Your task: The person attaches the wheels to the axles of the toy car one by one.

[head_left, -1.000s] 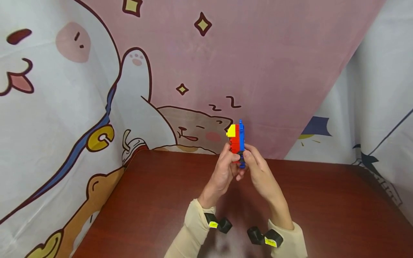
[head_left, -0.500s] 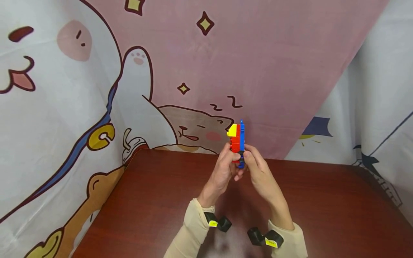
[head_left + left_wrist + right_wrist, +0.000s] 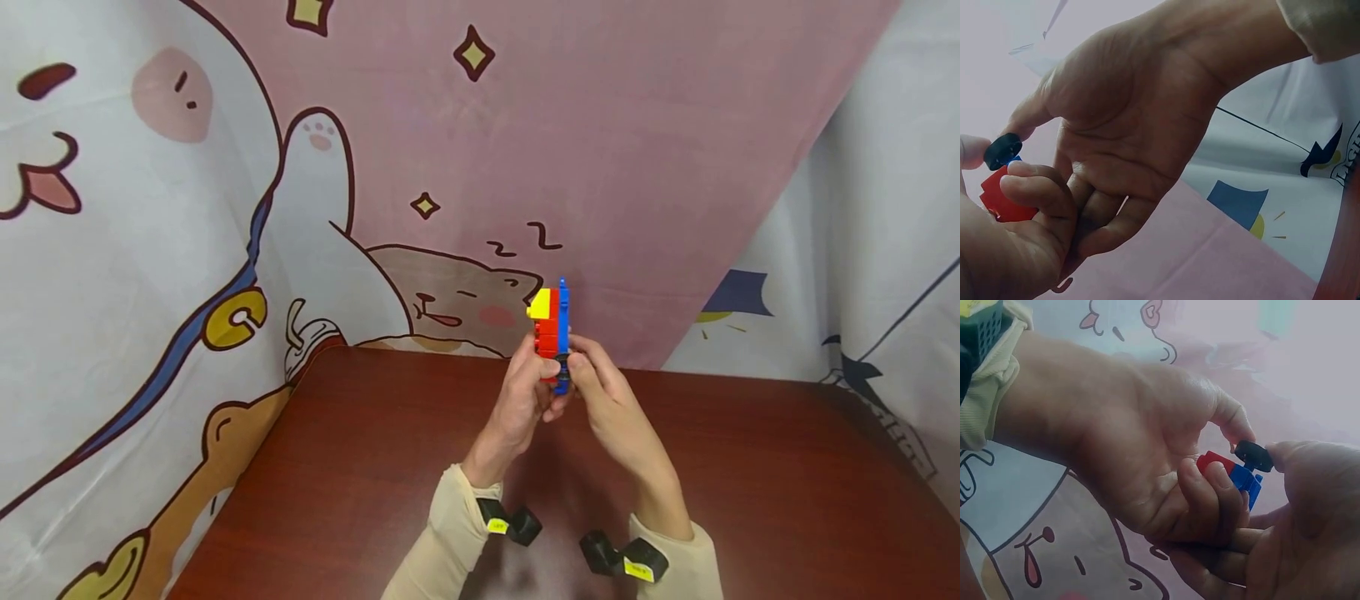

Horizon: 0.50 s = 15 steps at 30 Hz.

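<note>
While holding a block toy [image 3: 550, 333] above the dark red-brown table [image 3: 360, 467], grips the lower part with curled fingers of the left hand [image 3: 516, 398] and sets the left thumb against a black wheel [image 3: 1254, 456] near the bottom end. Presses the right thumb to the other side of the same wheel, with the rest of the right hand [image 3: 613, 410] bent in behind the toy, partly hidden. So grasps with both: left around the toy, right on wheel and toy.

In head view, has the toy about upright, with a yellow piece [image 3: 540, 304] top left, red bricks [image 3: 549, 323] in the middle, a blue base [image 3: 564, 321] down the right side. In right wrist view, shows the wheel at the blue base; cannot tell how firmly seated.

Wears cream sleeves [image 3: 442, 542] and black wrist cameras [image 3: 523, 526]. Behind, shows a pink and white cartoon cloth [image 3: 637, 167] with a sleeping cat [image 3: 457, 287].
</note>
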### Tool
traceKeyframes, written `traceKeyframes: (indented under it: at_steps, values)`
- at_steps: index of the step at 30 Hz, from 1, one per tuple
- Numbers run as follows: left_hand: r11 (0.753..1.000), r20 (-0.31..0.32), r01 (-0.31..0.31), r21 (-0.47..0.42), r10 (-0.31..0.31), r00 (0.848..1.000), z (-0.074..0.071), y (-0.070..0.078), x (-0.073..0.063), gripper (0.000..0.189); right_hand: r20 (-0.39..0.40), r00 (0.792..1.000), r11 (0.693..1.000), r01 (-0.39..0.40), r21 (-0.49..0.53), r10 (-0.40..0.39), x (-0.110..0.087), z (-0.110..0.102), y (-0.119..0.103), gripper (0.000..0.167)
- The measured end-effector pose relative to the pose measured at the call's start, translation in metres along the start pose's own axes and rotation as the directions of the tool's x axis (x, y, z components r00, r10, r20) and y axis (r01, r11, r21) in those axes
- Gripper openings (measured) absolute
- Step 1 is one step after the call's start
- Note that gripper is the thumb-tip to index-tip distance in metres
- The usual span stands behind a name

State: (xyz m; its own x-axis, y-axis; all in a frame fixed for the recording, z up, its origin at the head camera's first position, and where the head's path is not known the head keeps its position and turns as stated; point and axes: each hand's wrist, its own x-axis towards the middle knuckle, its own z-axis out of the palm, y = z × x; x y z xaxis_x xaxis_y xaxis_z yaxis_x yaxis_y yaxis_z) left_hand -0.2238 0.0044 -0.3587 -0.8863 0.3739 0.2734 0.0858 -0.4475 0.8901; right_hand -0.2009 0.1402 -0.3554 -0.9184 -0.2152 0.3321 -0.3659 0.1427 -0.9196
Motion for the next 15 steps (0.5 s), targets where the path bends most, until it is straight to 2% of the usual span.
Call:
traceKeyframes:
  at_steps: [7,15]
  values:
    - [1.000,-0.007,-0.020,-0.010,0.020,1.000,0.0022,0.0006,0.0004,0.039,-0.008,1.000,1.000,0.009,0.008,-0.009,0.0004,0.0012,-0.0017,0.041]
    - [0.999,-0.043,-0.035,-0.011,0.034,0.998,0.0025,-0.0017,0.0014,0.051,-0.028,1.000,0.999,0.011,-0.033,-0.012,0.0014,0.0038,0.0022,0.041]
